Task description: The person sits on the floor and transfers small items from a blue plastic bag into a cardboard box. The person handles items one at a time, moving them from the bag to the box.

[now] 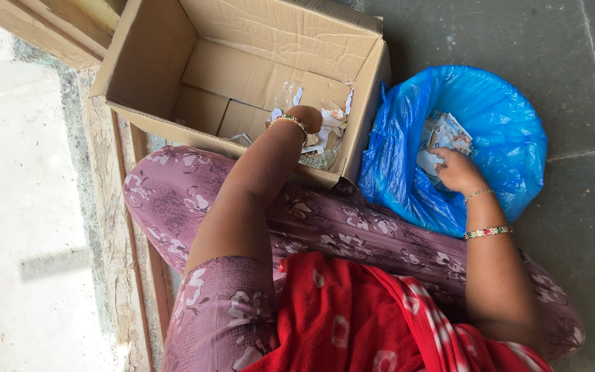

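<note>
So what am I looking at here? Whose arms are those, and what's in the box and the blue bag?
The camera sits on a person's head and looks down, so you see their own arms and lap. They sit on a stone floor. The left hand reaches into a cardboard box with small paper scraps in its corner. The right hand reaches into a blue plastic bag and touches a bunch of small paper packets. I can't tell whether either hand is gripping anything.

An open brown cardboard box [242, 76] surrounds the left hand's fingers [309, 117], with small white paper packets [328, 127] just beside them. The right hand's fingers [442, 162] rest on pale packets [445, 134] inside a blue plastic bag [504, 124].
</note>
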